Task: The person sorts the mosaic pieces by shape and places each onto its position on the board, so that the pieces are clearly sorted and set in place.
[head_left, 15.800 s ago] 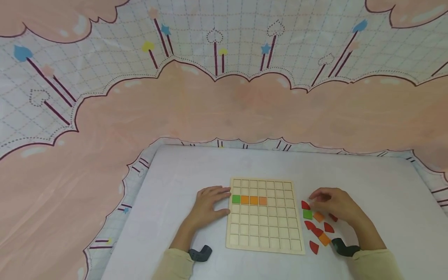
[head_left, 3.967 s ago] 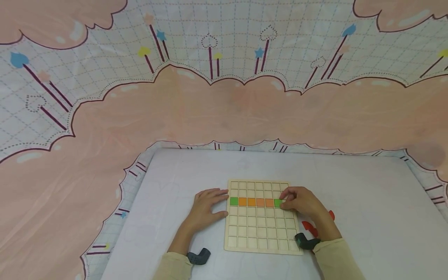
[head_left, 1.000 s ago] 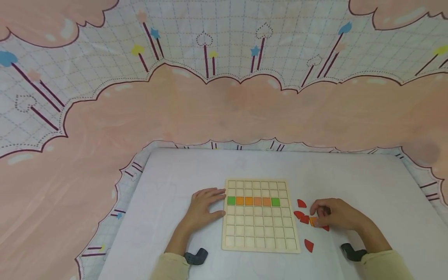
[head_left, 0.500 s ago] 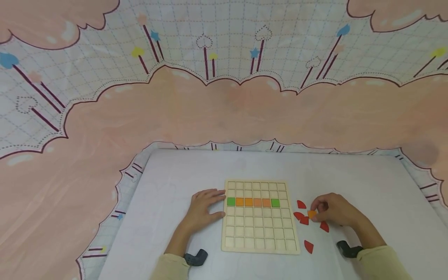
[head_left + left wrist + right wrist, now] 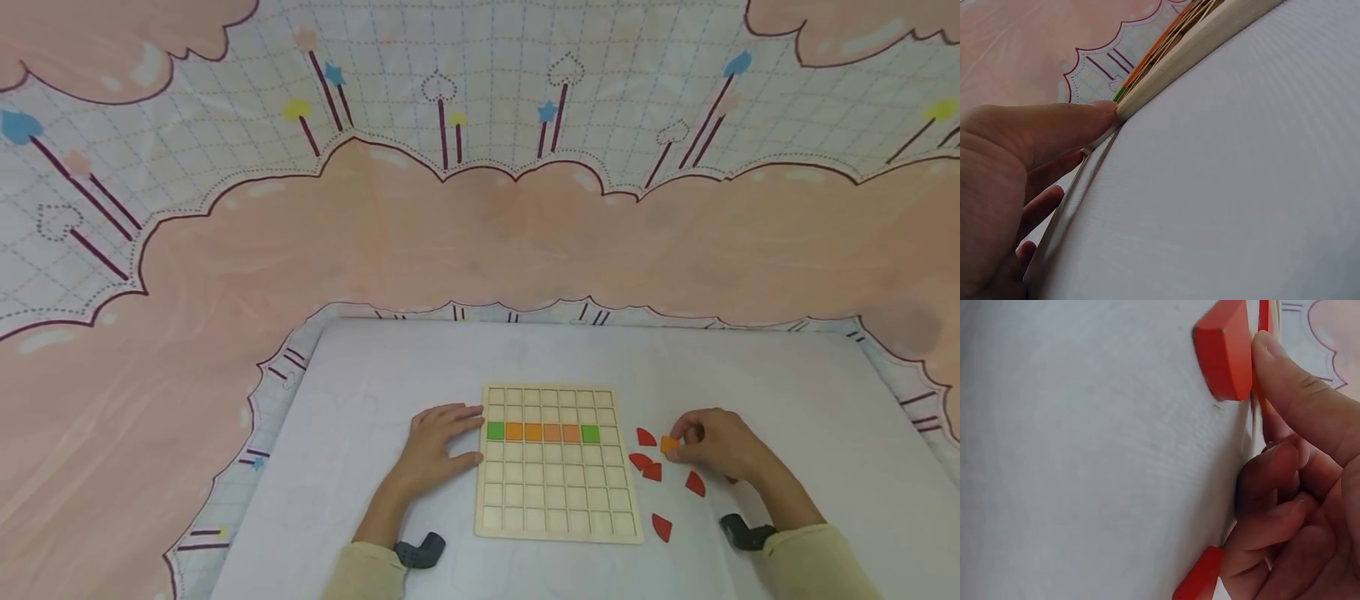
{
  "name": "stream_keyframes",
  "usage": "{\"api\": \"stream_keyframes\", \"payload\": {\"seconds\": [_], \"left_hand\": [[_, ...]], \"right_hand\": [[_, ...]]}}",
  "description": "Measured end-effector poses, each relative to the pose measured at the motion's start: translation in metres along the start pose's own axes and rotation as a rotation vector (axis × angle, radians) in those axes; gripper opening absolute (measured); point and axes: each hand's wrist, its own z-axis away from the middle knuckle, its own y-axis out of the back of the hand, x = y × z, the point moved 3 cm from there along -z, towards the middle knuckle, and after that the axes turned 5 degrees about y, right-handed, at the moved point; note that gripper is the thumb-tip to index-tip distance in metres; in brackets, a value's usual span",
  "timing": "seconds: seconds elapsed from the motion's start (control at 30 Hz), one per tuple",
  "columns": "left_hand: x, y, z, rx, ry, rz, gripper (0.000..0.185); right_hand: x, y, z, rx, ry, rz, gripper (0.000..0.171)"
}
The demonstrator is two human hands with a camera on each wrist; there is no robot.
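Observation:
A pale wooden grid board (image 5: 555,500) lies on the white table. One row of it holds green, orange and light-orange square tiles, from a green tile (image 5: 496,431) at the left edge to another green tile (image 5: 591,434); the row's last cell on the right is bare. My left hand (image 5: 442,442) touches the board's left edge with thumb and fingertips, fingers fairly straight. To the right of the board, my right hand (image 5: 720,442) pinches an orange square tile (image 5: 670,446) between thumb and finger; in the right wrist view the thumb mostly hides it.
Several red quarter-circle pieces lie right of the board, among them a red piece (image 5: 646,437) near the held tile, a red piece (image 5: 696,483) below the hand and a red piece (image 5: 662,527) nearest the front. Dark wrist devices (image 5: 422,551) sit on both wrists.
The right hand has taken the orange tile from among the red pieces and moved it slightly away from the body. Earlier, it set the second green tile in the row. The left hand stays put.

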Motion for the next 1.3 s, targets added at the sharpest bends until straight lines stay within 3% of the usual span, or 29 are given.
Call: {"api": "stream_keyframes", "payload": {"seconds": [0.13,0.33,0.7,1.03,1.3], "left_hand": [[0.000,0.000,-0.001,-0.002,-0.003,-0.006,0.054],[0.001,0.003,-0.001,-0.005,0.003,-0.001,0.054],[-0.002,0.001,0.000,-0.002,0.004,-0.007,0.053],[-0.002,-0.001,0.001,0.002,0.006,0.002,0.053],[-0.001,-0.001,0.000,0.005,0.000,0.002,0.053]], "right_hand": [[0.001,0.001,-0.001,0.009,0.004,-0.007,0.028],[-0.007,0.003,-0.004,0.046,0.082,-0.009,0.026],[-0.031,-0.006,-0.012,0.084,0.080,-0.121,0.023],[-0.052,-0.025,-0.024,0.043,0.097,-0.223,0.016],[-0.056,-0.033,-0.030,0.053,0.096,-0.180,0.012]]}}
